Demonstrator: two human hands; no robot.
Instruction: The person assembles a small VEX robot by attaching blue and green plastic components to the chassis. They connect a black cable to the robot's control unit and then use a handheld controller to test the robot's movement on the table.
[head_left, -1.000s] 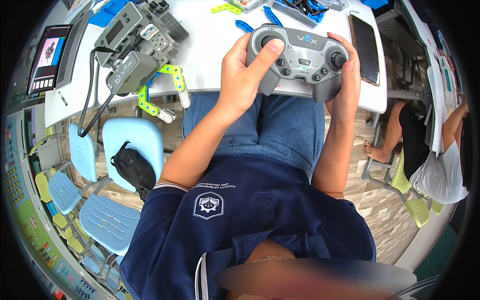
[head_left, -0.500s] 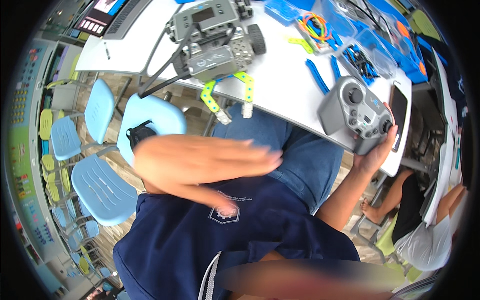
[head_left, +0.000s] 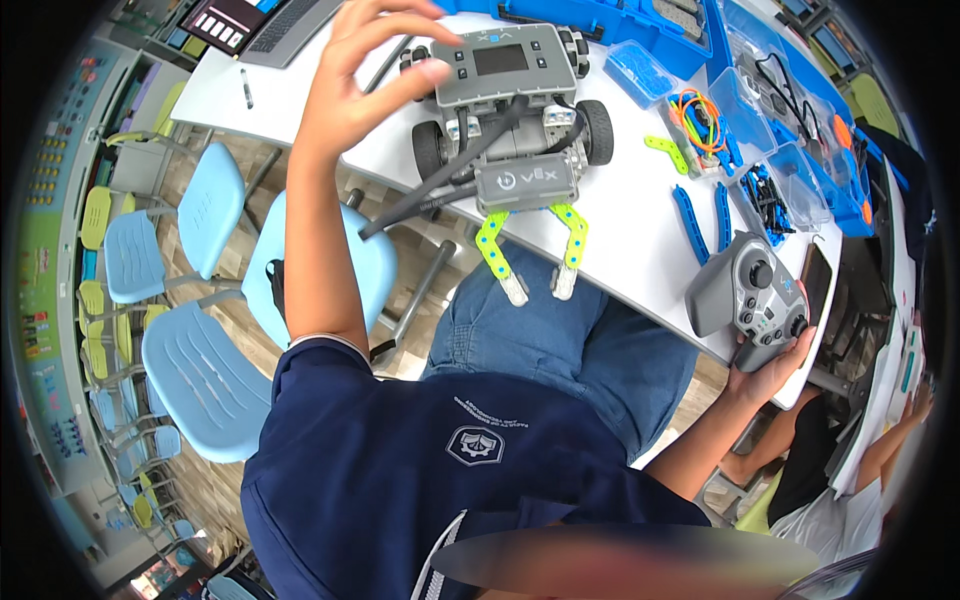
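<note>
My left hand point(head_left: 362, 85) is raised over the back left of a small wheeled robot point(head_left: 500, 85), its fingers spread and curved. The fingertips overlap the robot's grey control box, and I cannot tell whether they touch it. The robot stands at the table edge, with a grey battery block point(head_left: 527, 183) at the front and black cables looping off to the left. Two lime-green claw arms point(head_left: 577, 238) with pale tips reach past the edge. Over on the right, my right hand point(head_left: 778, 372) is closed round the lower end of a grey game controller point(head_left: 752, 300).
On the white table point(head_left: 640, 225) lie blue strips point(head_left: 690, 222), a lime-green piece point(head_left: 664, 152), coloured bands point(head_left: 700, 120) and blue bins of parts point(head_left: 770, 200). A phone point(head_left: 815, 285) lies by the controller, a laptop point(head_left: 290, 40) at the far left. Blue chairs point(head_left: 210, 380) stand left; another person sits right.
My left hand has swung from in front of my chest up and away to the robot, its fingers spreading. The right hand keeps hold of the controller. The whole view has shifted slightly.
</note>
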